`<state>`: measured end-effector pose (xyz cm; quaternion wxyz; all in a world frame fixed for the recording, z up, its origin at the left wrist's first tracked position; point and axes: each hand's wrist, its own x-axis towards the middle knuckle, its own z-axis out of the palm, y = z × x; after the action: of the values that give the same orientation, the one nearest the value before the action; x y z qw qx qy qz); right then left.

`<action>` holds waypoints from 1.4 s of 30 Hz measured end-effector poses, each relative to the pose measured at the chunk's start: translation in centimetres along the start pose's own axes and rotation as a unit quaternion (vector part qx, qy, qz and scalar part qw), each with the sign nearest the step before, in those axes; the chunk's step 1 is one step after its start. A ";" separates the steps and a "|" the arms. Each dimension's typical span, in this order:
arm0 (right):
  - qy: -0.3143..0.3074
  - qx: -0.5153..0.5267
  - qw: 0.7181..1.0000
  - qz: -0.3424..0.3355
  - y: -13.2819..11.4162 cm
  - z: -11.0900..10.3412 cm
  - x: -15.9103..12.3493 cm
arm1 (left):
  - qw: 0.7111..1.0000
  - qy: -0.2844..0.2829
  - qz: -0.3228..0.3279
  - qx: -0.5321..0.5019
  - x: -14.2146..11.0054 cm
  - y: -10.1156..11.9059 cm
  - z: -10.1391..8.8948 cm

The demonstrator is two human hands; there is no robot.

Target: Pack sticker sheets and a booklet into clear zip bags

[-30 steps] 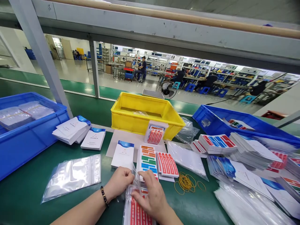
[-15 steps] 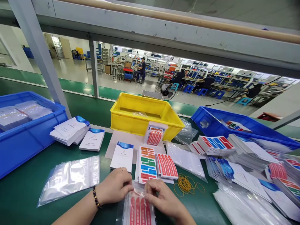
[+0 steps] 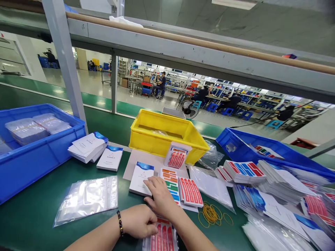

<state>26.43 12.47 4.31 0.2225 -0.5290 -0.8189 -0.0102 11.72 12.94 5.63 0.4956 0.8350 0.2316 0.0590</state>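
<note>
My right hand (image 3: 160, 197) reaches forward with its fingers flat on a white booklet with a blue corner (image 3: 141, 173), beside a sheet of coloured labels (image 3: 171, 182). My left hand (image 3: 139, 221), with a bead bracelet on the wrist, is curled at the top edge of a clear bag holding red label sheets (image 3: 161, 238) at the near edge of the green table. A fan of red labels (image 3: 191, 191) lies just right of my right hand.
A yellow bin (image 3: 167, 144) stands behind the booklet, blue bins at left (image 3: 34, 157) and right (image 3: 261, 153). Empty clear bags (image 3: 87, 198), booklet stacks (image 3: 89, 146), rubber bands (image 3: 210, 212) and piles of labels and bags (image 3: 274, 188) cover the table. People work in the hall beyond.
My right hand let go of the bag of red labels and moved forward onto the white booklet. My left hand stayed at the bag. The camera tilted up slightly.
</note>
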 end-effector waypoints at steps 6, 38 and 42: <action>0.013 -0.003 1.000 -0.016 -0.1 0.2 0.7 | 0.997 -0.001 -0.006 -0.083 0.0 -0.3 0.0; 0.055 0.045 0.969 0.238 10.2 -5.0 -2.5 | 0.799 -0.011 -0.110 -0.591 1.0 -0.2 0.2; 0.095 0.081 0.962 0.242 10.5 -5.7 -2.3 | 0.811 -0.038 -0.117 -0.572 0.9 -0.4 0.7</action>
<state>38.39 13.68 6.27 0.3374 -0.6881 -0.6396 0.0603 12.66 12.93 4.79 0.8952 0.3690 0.2330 0.0906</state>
